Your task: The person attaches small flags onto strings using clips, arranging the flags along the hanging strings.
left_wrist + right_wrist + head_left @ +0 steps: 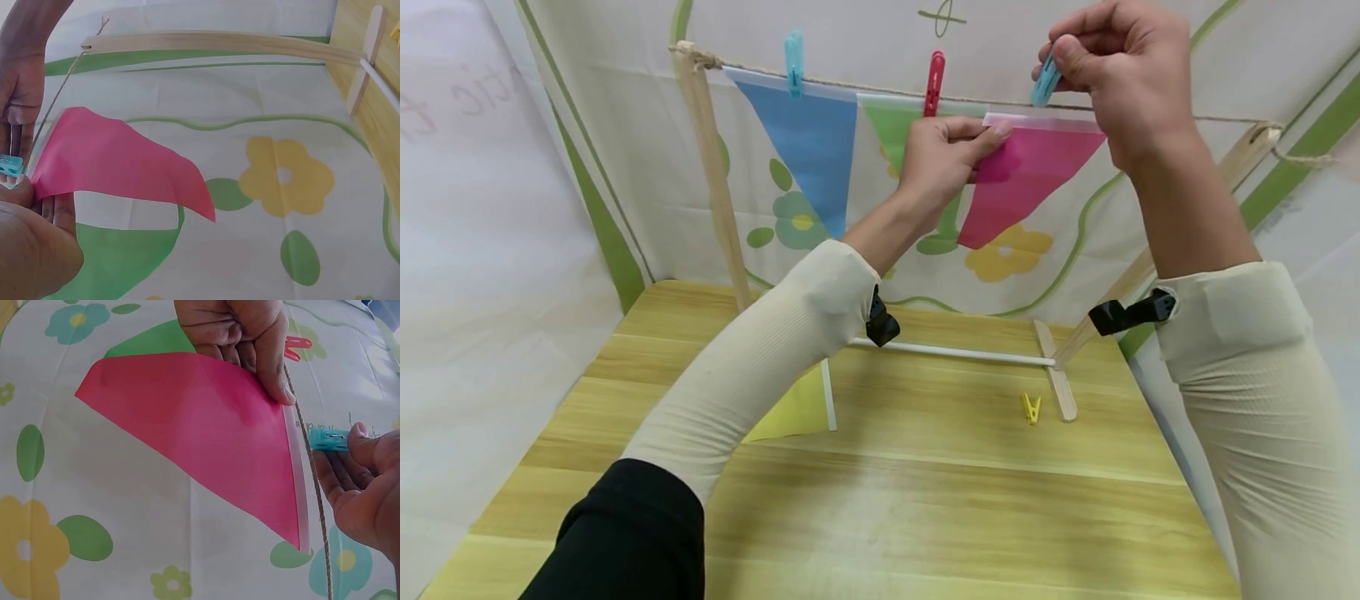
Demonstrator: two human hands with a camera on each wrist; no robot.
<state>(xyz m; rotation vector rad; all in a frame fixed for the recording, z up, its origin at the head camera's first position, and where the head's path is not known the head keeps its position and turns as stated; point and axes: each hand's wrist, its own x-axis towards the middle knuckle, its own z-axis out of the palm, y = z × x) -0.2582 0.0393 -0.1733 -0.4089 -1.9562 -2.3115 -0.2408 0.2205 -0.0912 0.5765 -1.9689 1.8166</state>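
Pink pennant [1037, 167]: just below the twine [317, 487], edge pinched by the left hand [942, 158], apparently for alignment. Right hand [1138, 83]: fingers grasping a blue clothespin [1045, 85] at the twine. Red clothespin [933, 83] seemingly secures the green pennant [887, 125].

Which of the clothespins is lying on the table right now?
The yellow clothespin on the table. The red clothespin and one blue clothespin are clipped to the rope; the right hand pinches another blue clothespin.

1 pennant [1037, 171] right of 2 others [820, 125] along the rope [865, 86], above the tabletop [880, 517]
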